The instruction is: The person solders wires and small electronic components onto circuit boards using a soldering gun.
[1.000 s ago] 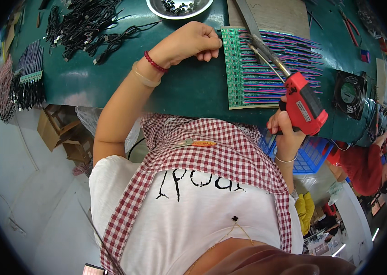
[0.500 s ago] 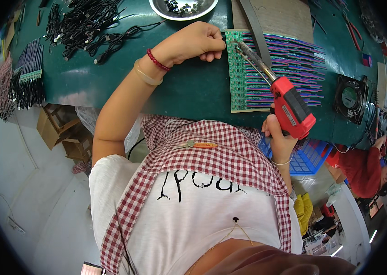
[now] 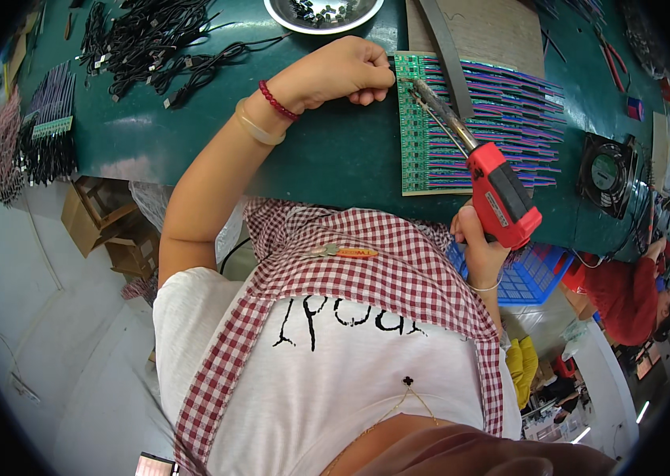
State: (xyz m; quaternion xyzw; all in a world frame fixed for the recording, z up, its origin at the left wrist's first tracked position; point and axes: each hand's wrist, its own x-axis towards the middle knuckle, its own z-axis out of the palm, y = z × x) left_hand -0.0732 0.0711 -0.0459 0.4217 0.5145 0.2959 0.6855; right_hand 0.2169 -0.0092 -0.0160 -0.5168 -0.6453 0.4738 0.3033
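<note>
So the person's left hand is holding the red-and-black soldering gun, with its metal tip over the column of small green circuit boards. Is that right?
Not quite: the right hand holds the red-and-black soldering gun, as the head view shows. Its metal tip is indeed over the green circuit boards.

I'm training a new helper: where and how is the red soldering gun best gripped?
Probably best by the rear of the red soldering gun, from the person's side, where the right hand grips: the metal barrel points away, toward the green circuit boards.
</note>
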